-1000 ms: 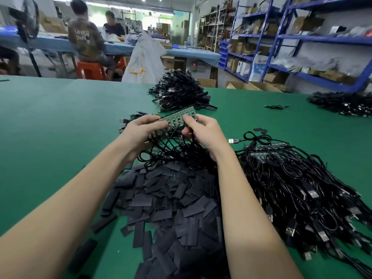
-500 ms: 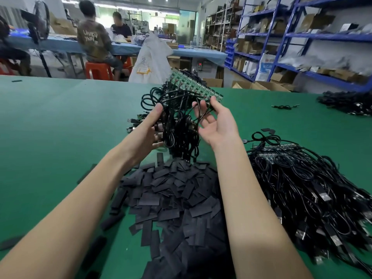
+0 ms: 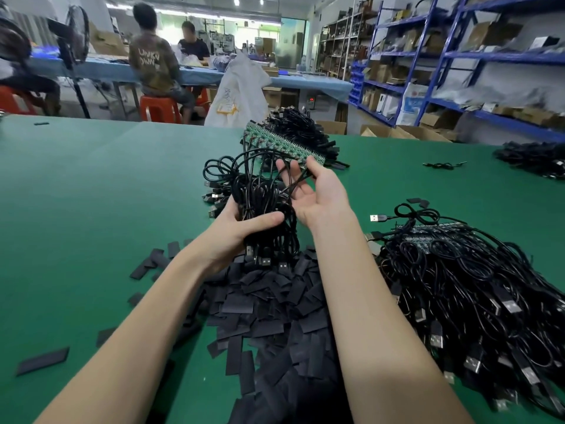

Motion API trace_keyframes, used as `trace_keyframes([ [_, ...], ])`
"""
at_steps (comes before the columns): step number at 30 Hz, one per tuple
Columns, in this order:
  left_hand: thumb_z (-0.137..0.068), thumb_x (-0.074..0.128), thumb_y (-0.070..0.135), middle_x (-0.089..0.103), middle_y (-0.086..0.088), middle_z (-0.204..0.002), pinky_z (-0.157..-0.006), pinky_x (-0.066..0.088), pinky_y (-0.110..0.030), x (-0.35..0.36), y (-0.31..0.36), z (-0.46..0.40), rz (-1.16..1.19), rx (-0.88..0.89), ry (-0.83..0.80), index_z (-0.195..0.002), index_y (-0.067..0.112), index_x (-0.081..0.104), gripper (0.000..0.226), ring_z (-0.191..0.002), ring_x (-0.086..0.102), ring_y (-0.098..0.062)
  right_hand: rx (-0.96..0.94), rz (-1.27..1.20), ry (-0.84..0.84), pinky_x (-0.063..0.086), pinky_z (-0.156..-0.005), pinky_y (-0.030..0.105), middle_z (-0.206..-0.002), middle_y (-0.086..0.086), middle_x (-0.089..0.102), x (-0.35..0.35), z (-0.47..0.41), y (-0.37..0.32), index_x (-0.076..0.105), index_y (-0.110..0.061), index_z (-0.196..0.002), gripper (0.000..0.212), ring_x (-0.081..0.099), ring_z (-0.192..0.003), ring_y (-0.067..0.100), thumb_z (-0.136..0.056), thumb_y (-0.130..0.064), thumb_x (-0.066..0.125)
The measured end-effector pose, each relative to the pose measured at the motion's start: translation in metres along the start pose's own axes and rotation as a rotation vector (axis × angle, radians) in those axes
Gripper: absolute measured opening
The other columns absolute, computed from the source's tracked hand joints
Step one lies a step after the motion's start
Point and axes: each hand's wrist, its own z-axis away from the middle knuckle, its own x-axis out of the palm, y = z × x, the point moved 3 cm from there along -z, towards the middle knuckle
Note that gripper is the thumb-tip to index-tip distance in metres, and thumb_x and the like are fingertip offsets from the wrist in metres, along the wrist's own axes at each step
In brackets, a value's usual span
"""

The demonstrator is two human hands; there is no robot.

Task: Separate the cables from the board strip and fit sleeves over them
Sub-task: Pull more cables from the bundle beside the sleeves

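A green board strip (image 3: 282, 143) is raised above the table, with a bundle of black USB cables (image 3: 260, 194) hanging from it. My left hand (image 3: 237, 232) grips that bundle low down, thumb wrapped across the cables. My right hand (image 3: 315, 191) is palm up under the strip's right end, fingers spread and touching the cables there. Flat black sleeves (image 3: 269, 301) lie heaped on the green table (image 3: 91, 209) right below both hands.
A big pile of black cables with another board strip (image 3: 458, 270) lies at the right. More cable heaps sit behind the strip (image 3: 305, 130) and at the far right (image 3: 532, 157). Loose sleeves (image 3: 42, 361) are scattered left. People sit at a far blue table; blue shelves stand right.
The board strip with its cables was lifted off the table and tilted upward. My left hand slid down and closed around the hanging bundle; my right hand opened under the strip.
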Motion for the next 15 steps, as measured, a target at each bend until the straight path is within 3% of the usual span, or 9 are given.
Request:
trace_keyframes([
  [3, -0.072, 0.086, 0.018, 0.076, -0.009, -0.103, -0.065, 0.060, -0.034, 0.000, 0.000, 0.003, 0.137, -0.086, -0.007, -0.128, 0.009, 0.056, 0.065, -0.086, 0.075, -0.023, 0.009, 0.008, -0.008, 0.060, -0.085, 0.054, -0.073, 0.005, 0.067, 0.001, -0.002, 0.001, 0.056, -0.014, -0.109, 0.007, 0.076, -0.070, 0.028, -0.103, -0.018, 0.058],
  [5, -0.072, 0.081, 0.026, 0.076, -0.011, -0.099, -0.066, 0.061, -0.035, 0.000, 0.001, 0.005, 0.247, -0.158, -0.064, -0.113, 0.008, 0.070, 0.046, -0.081, 0.075, -0.022, 0.025, 0.029, -0.014, 0.061, -0.072, 0.045, -0.076, 0.005, 0.066, 0.004, -0.001, 0.004, 0.054, -0.010, -0.127, 0.026, 0.075, -0.072, 0.028, -0.104, -0.020, 0.057],
  [7, -0.075, 0.079, 0.031, 0.076, -0.013, -0.101, -0.075, 0.063, -0.039, 0.000, 0.004, 0.007, 0.344, -0.208, -0.117, -0.101, 0.008, 0.079, 0.034, -0.082, 0.074, -0.023, 0.017, 0.067, -0.003, 0.060, -0.080, 0.047, -0.074, 0.005, 0.065, 0.005, -0.004, 0.006, 0.048, -0.006, -0.137, 0.036, 0.074, -0.074, 0.028, -0.105, -0.020, 0.055],
  [10, -0.085, 0.068, 0.040, 0.070, -0.018, -0.120, -0.089, 0.059, -0.044, -0.002, 0.007, 0.014, 0.445, -0.247, -0.140, -0.116, 0.005, 0.074, 0.047, -0.092, 0.071, -0.027, -0.028, 0.204, -0.015, 0.062, -0.072, 0.046, -0.065, 0.005, 0.063, 0.005, -0.003, 0.004, 0.049, -0.006, -0.122, 0.021, 0.073, -0.070, 0.029, -0.105, -0.017, 0.051],
  [12, -0.086, 0.065, 0.048, 0.068, -0.018, -0.123, -0.084, 0.061, -0.044, -0.003, 0.009, 0.021, 0.482, -0.257, -0.162, -0.122, 0.005, 0.071, 0.057, -0.092, 0.072, -0.027, -0.035, 0.287, -0.028, 0.064, -0.070, 0.043, -0.076, 0.007, 0.061, 0.002, 0.001, 0.003, 0.051, -0.010, -0.106, 0.007, 0.073, -0.063, 0.025, -0.104, -0.017, 0.053],
  [15, -0.085, 0.067, 0.051, 0.071, -0.018, -0.120, -0.075, 0.062, -0.038, -0.007, 0.007, 0.034, 0.556, -0.280, -0.155, -0.117, 0.004, 0.074, 0.057, -0.088, 0.074, -0.026, -0.012, 0.404, -0.033, 0.060, -0.052, 0.032, -0.088, 0.011, 0.056, -0.008, 0.007, 0.006, 0.052, -0.014, -0.097, 0.007, 0.069, -0.050, 0.017, -0.102, -0.016, 0.056],
])
